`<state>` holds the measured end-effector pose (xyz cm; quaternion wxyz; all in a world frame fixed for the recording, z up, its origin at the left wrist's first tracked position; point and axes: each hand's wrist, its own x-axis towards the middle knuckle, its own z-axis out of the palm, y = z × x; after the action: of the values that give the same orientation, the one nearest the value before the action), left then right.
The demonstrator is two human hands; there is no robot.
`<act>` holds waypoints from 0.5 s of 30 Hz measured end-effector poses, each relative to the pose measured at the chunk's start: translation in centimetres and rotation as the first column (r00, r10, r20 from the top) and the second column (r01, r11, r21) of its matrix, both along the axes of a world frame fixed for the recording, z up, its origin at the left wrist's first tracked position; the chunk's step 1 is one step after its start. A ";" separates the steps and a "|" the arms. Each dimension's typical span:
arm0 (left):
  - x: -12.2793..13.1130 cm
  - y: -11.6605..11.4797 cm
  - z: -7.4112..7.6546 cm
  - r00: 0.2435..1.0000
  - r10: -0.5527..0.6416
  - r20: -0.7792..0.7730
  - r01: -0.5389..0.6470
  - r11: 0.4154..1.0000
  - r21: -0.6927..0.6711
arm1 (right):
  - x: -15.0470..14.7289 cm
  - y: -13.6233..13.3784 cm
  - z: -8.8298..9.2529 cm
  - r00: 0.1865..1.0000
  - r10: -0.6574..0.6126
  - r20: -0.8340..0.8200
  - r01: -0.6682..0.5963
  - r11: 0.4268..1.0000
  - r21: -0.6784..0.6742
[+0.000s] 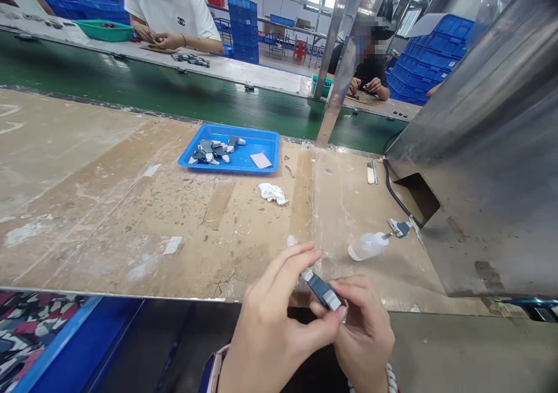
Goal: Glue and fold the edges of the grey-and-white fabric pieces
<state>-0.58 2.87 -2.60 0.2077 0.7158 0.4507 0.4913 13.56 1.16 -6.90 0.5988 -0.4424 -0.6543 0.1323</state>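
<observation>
A small dark blue-grey and white plastic part [321,290] is held at the table's front edge, tilted down to the right. My left hand [279,306] grips it by its two ends, fingertips at the far end and thumb at the near one. From the right side, my right hand [364,323] pinches the same part, its fingers closed around the lower half. Beyond my right hand a translucent squeeze bottle [368,246] lies on its side, its nozzle close to a similar blue-grey and white part [400,228].
A blue tray [261,134] holds several similar parts and a pinkish card. Crumpled white tissue [273,193] lies before it. A metal housing [479,166] bounds the right side. Across the green conveyor [209,96] two people work. A blue bin [82,335] of parts stands lower left.
</observation>
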 end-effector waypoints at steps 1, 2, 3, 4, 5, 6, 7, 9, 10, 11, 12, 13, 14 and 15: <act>-0.1 -0.3 0.0 0.999 -0.013 0.033 0.013 1.000 -0.013 | -0.2 -0.3 0.0 1.000 0.005 -0.020 -0.005 1.000 0.000; -0.1 -0.6 0.1 0.998 -0.021 0.052 0.022 1.000 -0.019 | -0.5 -0.6 0.1 0.999 0.012 -0.040 -0.012 1.000 0.000; -0.1 -0.9 0.2 0.998 -0.025 0.058 0.026 0.999 -0.020 | -0.7 -0.9 0.1 0.998 0.019 -0.062 -0.019 1.000 0.001; -0.1 -1.3 0.3 0.998 -0.026 0.056 0.027 1.000 -0.015 | -0.8 -1.1 0.0 0.996 0.023 -0.085 -0.023 1.000 0.002; -0.1 -1.5 0.5 0.998 -0.028 0.050 0.029 0.999 -0.015 | -0.9 -1.4 0.0 0.994 0.027 -0.105 -0.027 1.000 0.002; -0.2 -1.8 0.6 0.999 -0.030 0.045 0.031 0.999 -0.009 | -1.0 -1.6 0.1 0.992 0.031 -0.122 -0.030 1.000 0.004; -0.2 -2.0 0.7 0.999 -0.032 0.043 0.032 0.999 -0.001 | -1.1 -1.8 0.1 0.991 0.036 -0.131 -0.035 0.999 0.005; -0.3 -2.3 0.8 0.998 -0.033 0.059 0.032 0.999 0.029 | -1.0 -2.2 0.3 0.990 0.054 -0.130 -0.054 0.999 0.006; -0.3 -2.4 0.7 0.997 -0.034 0.070 0.031 0.999 0.040 | -1.0 -2.3 0.4 0.990 0.068 -0.125 -0.069 0.998 0.002; -0.4 -2.5 0.7 0.996 -0.032 0.082 0.027 0.998 0.052 | -1.0 -2.5 0.6 0.990 0.085 -0.116 -0.086 0.996 -0.007; -0.5 -2.6 0.7 0.996 -0.031 0.089 0.025 0.997 0.067 | -0.9 -2.6 0.7 0.989 0.103 -0.107 -0.105 0.994 -0.020; -0.6 -2.7 0.6 0.995 -0.034 0.090 0.028 0.997 0.070 | -0.8 -2.8 0.7 0.988 0.119 -0.102 -0.123 0.992 -0.035; -0.7 -2.8 0.6 0.995 -0.038 0.089 0.031 0.997 0.074 | -0.7 -2.9 0.7 0.985 0.133 -0.106 -0.139 0.989 -0.055; -0.8 -2.9 0.6 0.995 -0.047 0.084 0.040 0.996 0.077 | -0.5 -3.1 0.7 0.981 0.149 -0.123 -0.160 0.984 -0.084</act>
<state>-1.36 -0.07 -2.01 0.2104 0.7111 0.4069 0.5334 13.01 -1.94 -6.19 0.6023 -0.4093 -0.6440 0.2345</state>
